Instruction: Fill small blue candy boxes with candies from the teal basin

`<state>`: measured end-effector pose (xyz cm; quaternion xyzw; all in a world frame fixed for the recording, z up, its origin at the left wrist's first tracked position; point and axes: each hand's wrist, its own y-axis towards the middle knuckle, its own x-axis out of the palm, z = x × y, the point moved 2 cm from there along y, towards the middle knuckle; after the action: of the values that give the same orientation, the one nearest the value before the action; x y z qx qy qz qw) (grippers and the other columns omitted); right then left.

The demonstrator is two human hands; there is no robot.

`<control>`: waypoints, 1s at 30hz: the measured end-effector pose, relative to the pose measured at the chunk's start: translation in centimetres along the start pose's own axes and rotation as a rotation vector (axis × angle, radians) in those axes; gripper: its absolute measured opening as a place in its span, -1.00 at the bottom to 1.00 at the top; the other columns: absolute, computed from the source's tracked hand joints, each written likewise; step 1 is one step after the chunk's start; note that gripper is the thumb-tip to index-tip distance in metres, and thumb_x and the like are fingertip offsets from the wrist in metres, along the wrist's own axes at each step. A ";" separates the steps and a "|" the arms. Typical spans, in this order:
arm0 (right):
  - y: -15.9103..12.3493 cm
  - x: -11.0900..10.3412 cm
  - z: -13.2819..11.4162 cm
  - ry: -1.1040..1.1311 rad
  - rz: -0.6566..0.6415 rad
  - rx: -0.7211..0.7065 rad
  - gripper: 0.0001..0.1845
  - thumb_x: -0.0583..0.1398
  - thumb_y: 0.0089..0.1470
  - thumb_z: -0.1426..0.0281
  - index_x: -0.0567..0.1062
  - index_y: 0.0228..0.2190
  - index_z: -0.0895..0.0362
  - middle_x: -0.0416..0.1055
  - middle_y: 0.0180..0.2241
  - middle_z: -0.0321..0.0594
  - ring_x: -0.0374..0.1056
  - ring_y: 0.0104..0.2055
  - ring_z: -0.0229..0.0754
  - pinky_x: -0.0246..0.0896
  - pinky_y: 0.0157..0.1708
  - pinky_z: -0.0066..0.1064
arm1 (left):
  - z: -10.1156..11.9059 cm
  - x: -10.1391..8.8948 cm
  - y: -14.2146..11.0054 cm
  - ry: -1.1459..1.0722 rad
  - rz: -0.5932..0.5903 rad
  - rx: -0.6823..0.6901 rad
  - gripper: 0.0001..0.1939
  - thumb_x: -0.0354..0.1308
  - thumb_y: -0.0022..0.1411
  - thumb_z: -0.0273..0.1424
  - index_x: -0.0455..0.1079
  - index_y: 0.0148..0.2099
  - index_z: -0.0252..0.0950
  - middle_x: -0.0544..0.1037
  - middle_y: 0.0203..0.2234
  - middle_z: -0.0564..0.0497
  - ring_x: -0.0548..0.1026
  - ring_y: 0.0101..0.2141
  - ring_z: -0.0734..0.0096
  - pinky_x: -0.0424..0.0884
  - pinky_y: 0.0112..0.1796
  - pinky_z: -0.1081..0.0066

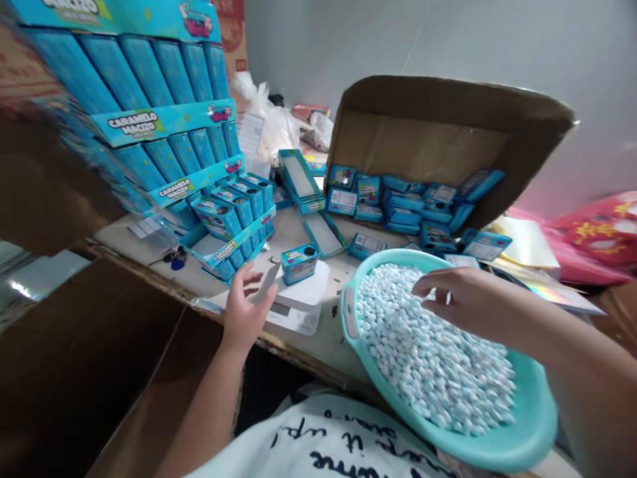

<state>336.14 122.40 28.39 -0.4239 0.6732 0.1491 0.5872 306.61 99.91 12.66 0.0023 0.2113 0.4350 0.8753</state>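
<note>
Pale blue-white candy pellets (pixel 432 362) lie under the right hand (pixel 465 302), whose fingers are pinched together just over the heap, as if to pick a few. They fill a turquoise plastic basin (pixel 527 425) at the near right edge of the desk (pixel 323 342), close to the body for easy reach. The left hand (pixel 245 309), fingers loosely apart and holding nothing, rests by the white scale (pixel 298 302) that carries a small open blue box (pixel 299 262).

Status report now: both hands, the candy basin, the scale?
Left hand open beside scale. Right hand pinching over candies in basin. Small blue box sits on scale.
</note>
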 end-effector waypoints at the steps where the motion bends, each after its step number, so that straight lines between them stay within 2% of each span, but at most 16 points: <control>1: -1.5 0.8 0.5 0.039 0.077 0.020 -0.83 0.19 -0.02 0.27 0.61 -0.41 -0.13 0.58 -0.43 -0.21 0.45 -0.51 -0.09 0.35 -0.54 -0.22 | 0.9 0.9 0.9 -0.059 -0.030 0.012 -0.20 0.35 0.16 -0.22 0.14 0.36 -0.22 0.49 0.07 -0.20 0.50 0.07 0.19 0.52 0.00 0.23; 2: -2.8 1.5 0.7 0.093 0.172 0.032 -0.82 0.18 0.04 0.23 0.61 -0.38 -0.16 0.59 -0.39 -0.22 0.47 -0.47 -0.07 0.38 -0.52 -0.21 | 1.8 1.8 1.8 -0.090 -0.074 0.028 -0.13 0.37 0.14 -0.22 0.08 0.40 -0.21 0.46 0.13 -0.22 0.48 0.12 0.17 0.50 0.05 0.19; 3: -3.9 2.2 0.9 0.160 0.287 0.052 -0.82 0.17 0.09 0.19 0.60 -0.35 -0.18 0.60 -0.34 -0.23 0.50 -0.41 -0.05 0.40 -0.51 -0.20 | 2.5 2.6 2.7 -0.101 -0.123 0.046 -0.15 0.37 0.14 -0.24 0.10 0.39 -0.22 0.46 0.14 -0.22 0.49 0.11 0.17 0.49 0.06 0.18; 5: -5.5 3.4 1.0 0.292 0.553 0.135 -0.83 0.18 0.17 0.15 0.59 -0.29 -0.17 0.60 -0.29 -0.21 0.52 -0.31 -0.01 0.40 -0.52 -0.22 | 3.8 3.8 4.0 -0.080 -0.174 0.099 -0.36 0.35 0.17 -0.26 0.31 0.26 -0.25 0.54 0.06 -0.18 0.56 0.00 0.22 0.52 0.01 0.22; 7: -6.1 4.5 0.9 0.356 0.697 0.181 -0.83 0.18 0.21 0.17 0.56 -0.26 -0.10 0.58 -0.28 -0.16 0.51 -0.26 0.01 0.39 -0.54 -0.25 | 4.8 3.8 4.6 0.005 -0.118 0.177 -0.59 0.32 0.20 -0.26 0.48 0.07 -0.26 0.59 -0.05 -0.11 0.59 -0.13 0.28 0.55 -0.08 0.28; 8: -6.0 4.9 0.7 0.360 0.698 0.167 -0.82 0.16 0.23 0.19 0.56 -0.26 -0.06 0.57 -0.27 -0.15 0.51 -0.24 0.01 0.39 -0.53 -0.27 | 5.1 3.4 4.6 0.062 -0.056 0.225 -0.67 0.31 0.21 -0.25 0.52 0.00 -0.27 0.60 -0.09 -0.09 0.58 -0.16 0.30 0.55 -0.12 0.32; 10: -5.3 5.8 0.2 0.329 0.574 0.064 -0.78 0.12 0.26 0.23 0.56 -0.25 -0.01 0.55 -0.22 -0.12 0.50 -0.18 0.00 0.42 -0.46 -0.28 | 5.6 2.1 4.3 0.191 0.083 0.315 -0.74 0.29 0.24 -0.23 0.54 -0.11 -0.29 0.59 -0.17 -0.08 0.56 -0.16 0.30 0.53 -0.15 0.34; 13: -4.3 6.6 -0.7 0.226 0.382 -0.131 -0.75 0.12 0.28 0.23 0.57 -0.17 0.01 0.51 -0.07 -0.08 0.44 0.00 0.07 0.45 -0.09 -0.08 | 4.9 0.2 3.5 0.385 0.205 0.379 -0.80 0.28 0.25 -0.25 0.54 -0.25 -0.30 0.57 -0.26 -0.11 0.53 -0.14 0.25 0.49 -0.09 0.29; 16: -4.2 7.1 -1.2 0.111 0.290 -0.229 -0.71 0.20 0.25 0.15 0.56 -0.05 -0.05 0.44 0.08 -0.09 0.33 0.14 0.17 0.28 0.12 0.15 | 3.2 -0.7 3.1 0.489 0.183 0.316 -0.82 0.31 0.20 -0.27 0.52 -0.30 -0.30 0.56 -0.31 -0.09 0.53 -0.21 0.23 0.47 -0.07 0.24; 19: -4.4 7.6 -1.0 0.110 0.245 -0.268 -0.64 0.24 0.22 0.10 0.52 0.01 -0.09 0.41 0.13 -0.10 0.31 0.17 0.17 0.26 0.13 0.15 | 2.2 -0.9 2.2 0.504 0.142 0.265 -0.81 0.33 0.17 -0.28 0.52 -0.26 -0.30 0.55 -0.22 -0.14 0.53 -0.14 0.18 0.46 -0.03 0.21; 22: -4.5 7.9 -0.3 0.150 0.252 -0.303 -0.66 0.25 0.20 0.11 0.54 -0.02 -0.08 0.41 0.13 -0.10 0.33 0.17 0.15 0.28 0.13 0.10 | 3.1 -0.9 -0.1 0.517 0.201 0.443 -0.75 0.32 0.20 -0.31 0.51 -0.10 -0.33 0.50 -0.05 -0.23 0.49 0.01 0.12 0.40 0.09 0.18; 23: -4.5 7.9 -0.2 0.162 0.253 -0.305 -0.67 0.24 0.21 0.12 0.54 -0.03 -0.07 0.41 0.13 -0.10 0.32 0.18 0.15 0.28 0.14 0.09 | 3.5 -0.7 -1.1 0.525 0.159 0.528 -0.75 0.30 0.23 -0.33 0.51 -0.07 -0.32 0.51 -0.08 -0.21 0.50 -0.02 0.15 0.41 0.07 0.21; 25: -4.5 7.7 0.0 0.182 0.253 -0.299 -0.69 0.22 0.23 0.12 0.55 -0.03 -0.07 0.41 0.12 -0.11 0.32 0.18 0.13 0.29 0.14 0.07 | 3.8 -0.1 -3.2 0.549 -0.061 0.626 -0.74 0.25 0.29 -0.34 0.50 0.00 -0.29 0.55 -0.25 -0.10 0.53 -0.19 0.26 0.44 -0.09 0.31; 27: -4.6 7.5 0.0 0.205 0.256 -0.290 -0.69 0.20 0.25 0.13 0.55 -0.04 -0.06 0.42 0.10 -0.11 0.34 0.15 0.11 0.31 0.13 0.05 | 3.3 0.7 -4.9 0.589 -0.296 0.590 -0.70 0.23 0.32 -0.31 0.49 0.07 -0.26 0.54 -0.36 -0.01 0.51 -0.31 0.32 0.42 -0.22 0.36; 28: -4.7 7.4 -0.1 0.216 0.253 -0.287 -0.70 0.20 0.25 0.13 0.55 -0.04 -0.06 0.43 0.09 -0.11 0.35 0.14 0.11 0.32 0.11 0.03 | 2.8 1.0 -5.5 0.614 -0.365 0.550 -0.67 0.22 0.33 -0.29 0.49 0.10 -0.26 0.54 -0.37 -0.01 0.50 -0.32 0.31 0.40 -0.24 0.35; 30: -4.7 7.3 0.0 0.228 0.244 -0.284 -0.69 0.20 0.25 0.13 0.55 -0.04 -0.05 0.43 0.08 -0.11 0.36 0.12 0.10 0.34 0.10 0.03 | 1.9 1.4 -6.2 0.659 -0.417 0.492 -0.66 0.21 0.34 -0.25 0.51 0.09 -0.25 0.53 -0.37 -0.02 0.48 -0.30 0.28 0.39 -0.24 0.33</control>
<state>340.00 116.66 23.08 -0.4316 0.7541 0.2635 0.4191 312.74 97.49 12.69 0.0289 0.5713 0.1642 0.8037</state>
